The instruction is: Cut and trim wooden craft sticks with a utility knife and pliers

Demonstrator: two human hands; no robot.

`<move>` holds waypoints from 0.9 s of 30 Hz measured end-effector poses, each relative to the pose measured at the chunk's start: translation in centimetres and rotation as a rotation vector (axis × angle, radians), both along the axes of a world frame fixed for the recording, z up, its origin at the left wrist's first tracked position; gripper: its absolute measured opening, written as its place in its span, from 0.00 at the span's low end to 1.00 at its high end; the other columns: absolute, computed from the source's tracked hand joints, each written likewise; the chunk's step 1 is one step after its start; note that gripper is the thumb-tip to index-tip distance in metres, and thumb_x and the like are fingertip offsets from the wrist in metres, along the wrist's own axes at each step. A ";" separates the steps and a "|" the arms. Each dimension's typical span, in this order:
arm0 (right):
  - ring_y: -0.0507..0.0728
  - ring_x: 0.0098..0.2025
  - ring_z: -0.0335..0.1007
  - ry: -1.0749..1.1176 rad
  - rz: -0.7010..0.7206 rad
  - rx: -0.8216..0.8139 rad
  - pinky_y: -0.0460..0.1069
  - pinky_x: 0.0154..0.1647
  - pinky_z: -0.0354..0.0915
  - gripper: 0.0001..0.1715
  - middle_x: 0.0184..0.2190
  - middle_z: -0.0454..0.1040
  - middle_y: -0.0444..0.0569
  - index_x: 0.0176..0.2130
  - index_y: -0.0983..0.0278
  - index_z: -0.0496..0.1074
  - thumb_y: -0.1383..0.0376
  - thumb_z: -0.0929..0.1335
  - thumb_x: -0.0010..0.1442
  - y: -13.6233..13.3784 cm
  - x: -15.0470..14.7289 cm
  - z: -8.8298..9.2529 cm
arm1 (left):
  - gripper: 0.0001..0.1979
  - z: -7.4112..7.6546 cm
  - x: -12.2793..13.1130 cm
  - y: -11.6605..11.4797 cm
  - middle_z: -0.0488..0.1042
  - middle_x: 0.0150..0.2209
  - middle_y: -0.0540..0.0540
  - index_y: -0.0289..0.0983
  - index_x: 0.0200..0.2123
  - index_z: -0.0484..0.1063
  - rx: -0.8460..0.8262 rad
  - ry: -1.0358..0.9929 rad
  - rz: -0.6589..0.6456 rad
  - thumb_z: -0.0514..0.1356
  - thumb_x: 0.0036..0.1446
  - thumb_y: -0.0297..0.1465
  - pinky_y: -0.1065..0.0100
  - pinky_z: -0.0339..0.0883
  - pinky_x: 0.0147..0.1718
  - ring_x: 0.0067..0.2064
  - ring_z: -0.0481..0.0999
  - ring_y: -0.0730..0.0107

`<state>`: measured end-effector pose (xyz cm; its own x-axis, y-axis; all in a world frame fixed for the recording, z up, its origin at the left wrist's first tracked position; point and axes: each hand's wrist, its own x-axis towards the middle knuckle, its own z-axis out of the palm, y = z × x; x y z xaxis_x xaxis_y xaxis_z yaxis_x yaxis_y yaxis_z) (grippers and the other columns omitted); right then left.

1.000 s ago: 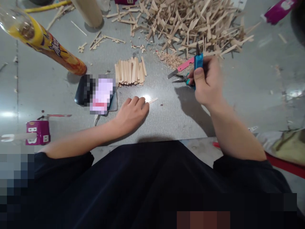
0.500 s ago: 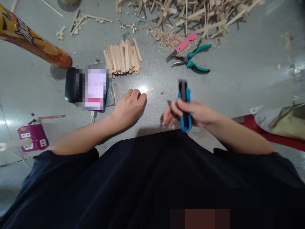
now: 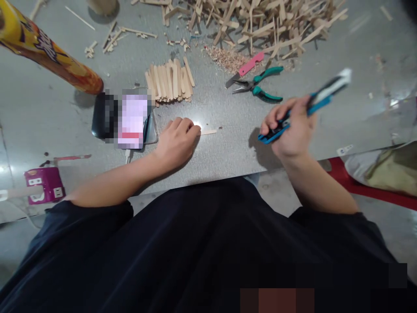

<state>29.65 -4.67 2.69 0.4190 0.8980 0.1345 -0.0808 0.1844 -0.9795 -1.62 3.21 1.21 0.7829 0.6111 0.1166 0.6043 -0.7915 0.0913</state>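
My left hand (image 3: 178, 141) rests on the table with its fingers closed on one end of a wooden craft stick (image 3: 208, 132). The stick's free end points right, low over the tabletop. To the right, my right hand (image 3: 293, 128) is wrapped round a blue-and-black utility knife (image 3: 321, 102), raised above the table. The knife's pale, blurred tip points up and to the right, away from the stick. Beyond my left hand lies a row of craft sticks (image 3: 171, 80), side by side. Green-handled long-nose pliers (image 3: 256, 84) and a pink-handled blade (image 3: 250, 64) lie between the hands, farther back.
A heap of craft sticks (image 3: 260, 26) spreads across the back beside wood shavings (image 3: 224, 59). At left are a yellow canister (image 3: 55, 52), a black case (image 3: 104, 115), a phone (image 3: 133, 121) with a cable, and a purple power socket (image 3: 44, 186). Small wood offcuts (image 3: 112, 39) lie farther back.
My right hand has moved right and slightly away from me, turning the utility knife from upright in view to slanting up-right. My left hand stays in place; the craft stick now points more level.
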 end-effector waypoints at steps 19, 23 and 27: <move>0.55 0.24 0.79 -0.201 0.703 -0.400 0.52 0.24 0.73 0.24 0.42 0.89 0.44 0.62 0.55 0.67 0.55 0.75 0.75 5.2 -3.9 -2.1 | 0.39 -0.3 -1.0 -2.1 0.75 0.71 0.16 0.33 0.74 0.74 -0.001 0.014 -0.150 0.68 0.75 0.56 0.34 0.77 0.66 0.73 0.78 0.23; 0.54 0.26 0.80 -0.173 0.705 -0.391 0.50 0.23 0.72 0.25 0.45 0.89 0.46 0.64 0.55 0.67 0.54 0.76 0.76 5.2 -3.7 -2.3 | 0.38 -0.4 -1.1 -2.2 0.70 0.77 0.19 0.41 0.78 0.71 -0.063 0.010 -0.140 0.70 0.75 0.53 0.30 0.74 0.71 0.79 0.73 0.22; 0.54 0.28 0.81 -0.143 0.693 -0.332 0.48 0.20 0.71 0.27 0.46 0.86 0.46 0.68 0.54 0.65 0.53 0.74 0.78 4.9 -3.5 -2.8 | 0.39 -0.6 -1.1 -2.2 0.64 0.83 0.23 0.48 0.82 0.67 -0.092 0.014 -0.171 0.71 0.75 0.50 0.27 0.71 0.75 0.84 0.67 0.20</move>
